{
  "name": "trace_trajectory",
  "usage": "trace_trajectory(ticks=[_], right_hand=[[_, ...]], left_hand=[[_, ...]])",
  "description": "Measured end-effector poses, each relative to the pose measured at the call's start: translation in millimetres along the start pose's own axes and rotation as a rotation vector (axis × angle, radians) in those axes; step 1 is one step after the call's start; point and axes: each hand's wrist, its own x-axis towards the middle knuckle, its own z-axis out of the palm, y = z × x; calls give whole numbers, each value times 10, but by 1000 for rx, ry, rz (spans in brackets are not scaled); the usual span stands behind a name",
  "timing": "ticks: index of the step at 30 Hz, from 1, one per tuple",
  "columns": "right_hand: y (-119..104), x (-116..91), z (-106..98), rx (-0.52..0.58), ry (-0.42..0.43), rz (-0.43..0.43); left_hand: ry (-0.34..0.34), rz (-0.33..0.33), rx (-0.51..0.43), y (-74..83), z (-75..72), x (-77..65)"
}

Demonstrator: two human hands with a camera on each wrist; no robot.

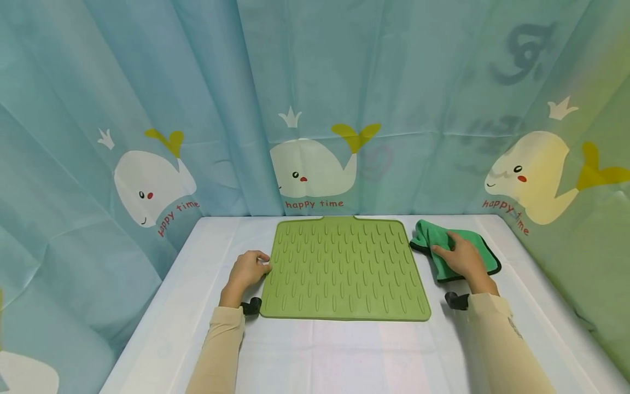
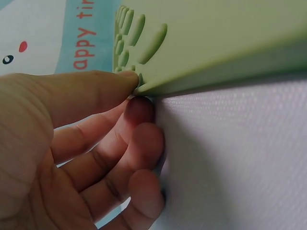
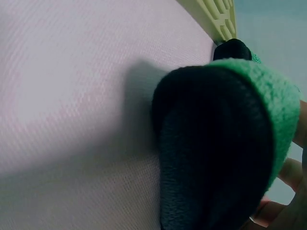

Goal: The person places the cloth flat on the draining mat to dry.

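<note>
Spanning the nearest part of the white worktop (image 1: 315,355), two beige sleeves (image 1: 502,345) lead forward to a person's hands, each with a black device (image 1: 458,301) at the wrist. The left hand (image 1: 247,268) pinches the left edge of a green ridged mat (image 1: 344,268): the thumb (image 2: 91,93) presses on its upper face, the index fingertip (image 2: 140,109) sits just under the rim, and the other fingers (image 2: 146,146) curl below, outside the edge. The mat lies on the worktop, extending to the right of these fingers.

On the mat's other side, the right hand (image 1: 465,257) rests on a folded green cloth (image 1: 476,238) with black edging. Its thumb and index finger are spread apart on the green face; the cloth hides the remaining fingertips, so whether they pinch a fold cannot be told. The cloth lies just beside the mat's right edge, its dark underside turned up toward the right wrist view.

Behind the worktop hangs a blue-green curtain (image 1: 315,65) printed with white whales (image 1: 315,167) and red "happy time" lettering (image 1: 315,204).
</note>
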Motion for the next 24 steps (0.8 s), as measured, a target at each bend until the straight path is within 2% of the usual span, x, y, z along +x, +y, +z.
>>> trace_trajectory(ticks=[6, 24], right_hand=[[30, -2, 42, 10, 44, 8], [35, -101, 96, 129, 176, 48]], left_hand=[[-17, 7, -11, 3, -19, -17], [-8, 25, -26, 26, -36, -50]])
